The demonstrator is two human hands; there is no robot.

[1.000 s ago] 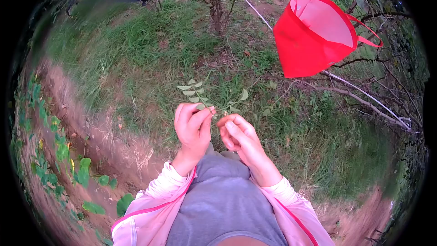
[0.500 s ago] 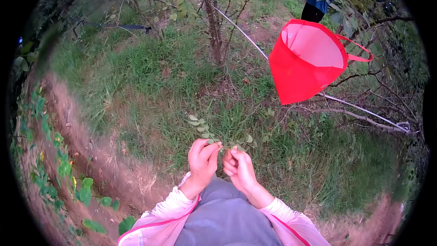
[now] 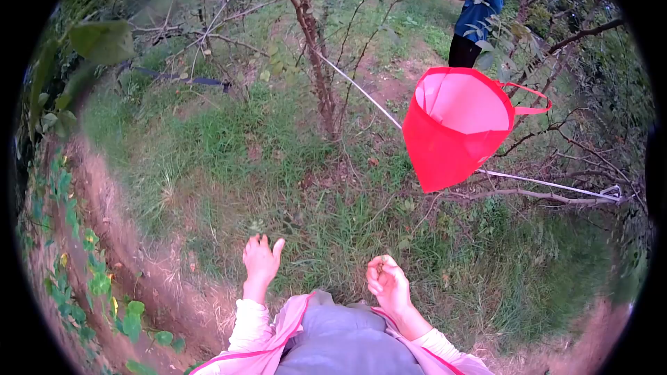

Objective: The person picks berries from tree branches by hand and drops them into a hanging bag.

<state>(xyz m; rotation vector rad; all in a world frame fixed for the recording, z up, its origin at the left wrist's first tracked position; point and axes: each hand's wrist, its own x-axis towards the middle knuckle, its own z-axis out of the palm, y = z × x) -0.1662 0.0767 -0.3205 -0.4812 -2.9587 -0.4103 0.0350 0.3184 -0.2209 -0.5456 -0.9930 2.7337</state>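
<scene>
My left hand (image 3: 260,264) is open over the grass, thumb out to the side. Just beyond its fingertips is a blurred leafy sprig (image 3: 292,223), apparently apart from the hand. My right hand (image 3: 390,285) is closed, its fingers curled in toward the thumb. Something small and brownish shows between those fingers, too small to name. Up and to the right of it hangs a red cloth bag (image 3: 451,149), its mouth open and pale inside, one handle loop sticking out to the right.
A white pole (image 3: 361,90) slants behind the bag and comes out at the right among bare branches (image 3: 535,196). A thin tree trunk (image 3: 319,76) rises in the middle. Another person (image 3: 479,10) in blue stands behind with raised arms. Green creepers (image 3: 132,319) grow at the left.
My hands have moved apart, the left one opening and leaving the leafy sprig it held. The right hand stays closed. The view has tilted up, showing more of the other person.
</scene>
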